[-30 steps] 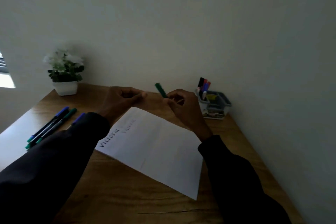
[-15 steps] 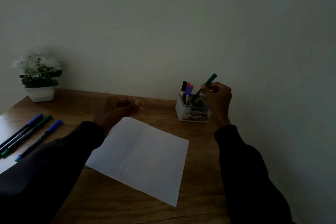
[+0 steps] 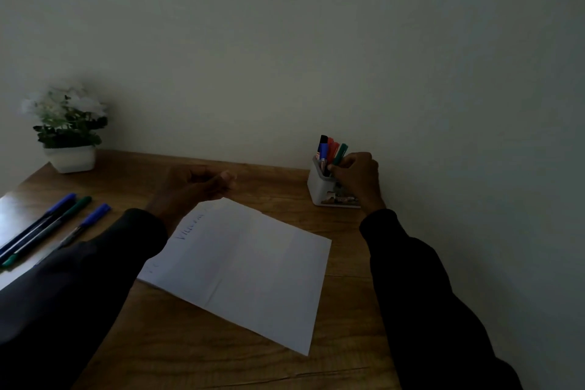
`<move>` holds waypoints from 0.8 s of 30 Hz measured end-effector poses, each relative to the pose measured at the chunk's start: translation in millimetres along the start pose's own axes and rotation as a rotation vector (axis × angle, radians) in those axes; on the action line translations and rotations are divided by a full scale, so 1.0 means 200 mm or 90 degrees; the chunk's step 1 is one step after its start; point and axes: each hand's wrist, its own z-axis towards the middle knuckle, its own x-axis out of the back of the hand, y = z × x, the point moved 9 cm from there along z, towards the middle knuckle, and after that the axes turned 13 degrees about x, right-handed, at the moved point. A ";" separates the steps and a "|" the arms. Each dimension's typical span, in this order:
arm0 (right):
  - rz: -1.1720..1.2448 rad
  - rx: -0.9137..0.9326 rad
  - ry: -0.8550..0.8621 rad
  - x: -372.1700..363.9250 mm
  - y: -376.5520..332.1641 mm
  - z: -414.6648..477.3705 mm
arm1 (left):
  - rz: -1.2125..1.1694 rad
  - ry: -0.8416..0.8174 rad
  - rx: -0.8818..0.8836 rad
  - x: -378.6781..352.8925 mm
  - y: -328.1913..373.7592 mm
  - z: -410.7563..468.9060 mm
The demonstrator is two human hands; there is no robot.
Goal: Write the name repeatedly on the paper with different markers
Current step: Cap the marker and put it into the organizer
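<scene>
Paper (image 3: 247, 266) lies mid-frame on the desk (image 3: 285, 364). Right hand (image 3: 357, 176) pinches a green marker (image 3: 340, 153) in the holder (image 3: 319, 187), centre right. Left hand (image 3: 193, 188) seems loosely curled, holding nothing, covering the paper's top corner. Three pens (image 3: 53, 225) far left.

Both arms reach forward in dark long sleeves that cover them to the wrists. The left hand (image 3: 193, 188) is held out ahead with its back toward the camera, fingers curled loosely inward and the thumb lying against the forefinger, its grip holding nothing visible. The right arm stretches further out and to the right. The right hand (image 3: 357, 176) is turned palm down, knuckles up, wrist bent slightly; its fingertips (image 3: 335, 168) are pinched together at the hand's left edge, its grip tight on a green marker (image 3: 341, 152).
</scene>
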 end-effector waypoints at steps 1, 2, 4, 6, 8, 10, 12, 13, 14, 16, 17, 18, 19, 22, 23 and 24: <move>-0.014 -0.003 -0.014 -0.02 0.00 0.00 | -0.001 -0.002 -0.002 0.01 0.00 -0.01; -0.022 -0.010 -0.027 -0.03 0.00 0.00 | 0.001 -0.003 -0.005 0.01 0.00 -0.01; -0.024 -0.026 -0.048 -0.04 0.00 0.00 | 0.009 -0.003 -0.012 0.02 0.00 -0.02; -0.014 -0.045 -0.051 -0.03 -0.01 0.00 | 0.011 -0.001 -0.015 0.03 0.00 -0.02; -0.005 -0.047 -0.033 -0.01 -0.03 0.01 | 0.005 0.000 -0.017 0.05 -0.01 -0.02; 0.001 -0.045 -0.009 0.02 -0.06 0.01 | 0.006 -0.003 -0.016 0.06 -0.01 -0.02; -0.004 -0.048 0.001 0.02 -0.07 0.01 | 0.007 -0.002 -0.016 0.08 -0.01 -0.02; -0.006 -0.050 0.005 0.02 -0.06 0.01 | 0.004 -0.002 -0.017 0.09 -0.01 -0.02; -0.007 -0.055 0.011 0.03 -0.07 0.00 | 0.003 0.000 -0.017 0.10 -0.01 -0.03; -0.013 -0.059 0.044 0.05 -0.08 -0.02 | 0.009 0.009 -0.016 0.13 -0.01 -0.03; -0.020 -0.052 0.072 0.07 -0.09 -0.03 | 0.013 0.017 -0.014 0.15 -0.01 -0.04; -0.026 -0.037 0.102 0.09 -0.12 -0.04 | 0.017 0.025 -0.012 0.17 -0.02 -0.05; -0.029 -0.017 0.136 0.11 -0.15 -0.06 | 0.025 0.032 -0.009 0.19 -0.03 -0.05; 0.001 0.022 0.211 0.17 -0.24 -0.11 | 0.028 0.048 0.019 0.25 -0.06 -0.06; 0.017 0.034 0.220 0.17 -0.26 -0.12 | 0.023 0.053 0.028 0.27 -0.08 -0.08; 0.033 0.045 0.222 0.16 -0.30 -0.13 | 0.024 0.063 0.034 0.29 -0.08 -0.08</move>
